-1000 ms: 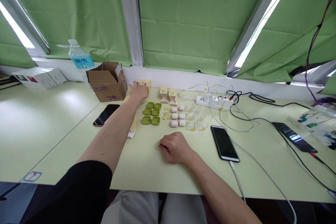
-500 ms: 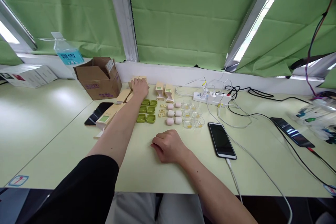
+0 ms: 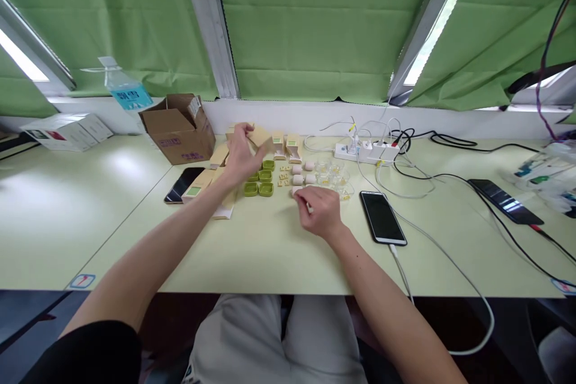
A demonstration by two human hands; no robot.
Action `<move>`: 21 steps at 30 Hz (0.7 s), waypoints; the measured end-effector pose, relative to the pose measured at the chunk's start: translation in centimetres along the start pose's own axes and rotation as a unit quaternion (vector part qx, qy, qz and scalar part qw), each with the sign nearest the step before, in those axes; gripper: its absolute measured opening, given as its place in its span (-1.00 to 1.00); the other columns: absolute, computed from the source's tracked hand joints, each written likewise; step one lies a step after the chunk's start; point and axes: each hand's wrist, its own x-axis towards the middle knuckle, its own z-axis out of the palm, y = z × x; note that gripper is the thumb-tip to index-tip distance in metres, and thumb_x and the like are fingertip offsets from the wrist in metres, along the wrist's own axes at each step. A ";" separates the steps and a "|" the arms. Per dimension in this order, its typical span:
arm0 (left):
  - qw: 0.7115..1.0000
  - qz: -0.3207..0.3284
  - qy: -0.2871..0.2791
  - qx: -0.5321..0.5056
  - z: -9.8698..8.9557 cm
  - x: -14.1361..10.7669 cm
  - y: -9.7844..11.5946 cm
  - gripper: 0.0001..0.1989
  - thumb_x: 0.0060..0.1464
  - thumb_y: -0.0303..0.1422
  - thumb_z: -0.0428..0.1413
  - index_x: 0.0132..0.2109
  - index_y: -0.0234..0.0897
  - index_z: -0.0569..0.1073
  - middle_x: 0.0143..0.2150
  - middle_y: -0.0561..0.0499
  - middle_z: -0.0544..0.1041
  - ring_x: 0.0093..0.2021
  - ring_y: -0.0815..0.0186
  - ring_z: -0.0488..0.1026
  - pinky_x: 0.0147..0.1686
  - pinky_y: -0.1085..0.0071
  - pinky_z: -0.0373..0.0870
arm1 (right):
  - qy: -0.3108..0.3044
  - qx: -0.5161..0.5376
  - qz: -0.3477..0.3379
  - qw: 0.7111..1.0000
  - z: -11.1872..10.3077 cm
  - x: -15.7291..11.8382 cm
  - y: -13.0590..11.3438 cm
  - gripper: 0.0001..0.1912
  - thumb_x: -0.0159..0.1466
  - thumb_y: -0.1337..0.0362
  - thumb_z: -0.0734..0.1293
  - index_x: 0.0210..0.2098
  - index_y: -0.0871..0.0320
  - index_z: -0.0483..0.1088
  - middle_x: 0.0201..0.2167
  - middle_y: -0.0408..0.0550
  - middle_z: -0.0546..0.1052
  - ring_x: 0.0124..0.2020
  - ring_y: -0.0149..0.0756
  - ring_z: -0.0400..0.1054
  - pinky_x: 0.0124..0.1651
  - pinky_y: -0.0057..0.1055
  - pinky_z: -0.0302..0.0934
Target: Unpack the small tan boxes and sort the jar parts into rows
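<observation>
Lifting clear of the back row, a cream box (image 3: 261, 137) has now come up in the left hand (image 3: 239, 156), clamped between thumb and fingers, so it can be moved independently. It slants above the tabletop, with green trays (image 3: 266, 189) at its 6 o'clock, standing cream cartons (image 3: 294, 149) at 3 and the cardboard box (image 3: 180, 138) at 9. The right hand (image 3: 320, 211) has shifted forward, beside the pink cups (image 3: 297, 180) at its 11 o'clock; its fingers curl inward, but I cannot tell whether they are fully closed or hold anything.
</observation>
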 end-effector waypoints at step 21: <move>0.981 -0.121 -0.139 -0.054 -1.9 -22.9 8.1 -0.40 0.27 -0.37 0.14 0.41 -0.20 0.26 0.32 -0.29 0.54 0.37 -0.04 0.48 0.34 -0.05 0.31 | -0.358 -0.098 0.151 0.916 -4.6 1.4 -10.7 -0.41 0.42 0.24 0.30 0.41 0.16 0.22 0.19 0.21 0.59 0.12 0.02 0.53 0.03 -0.17 0.37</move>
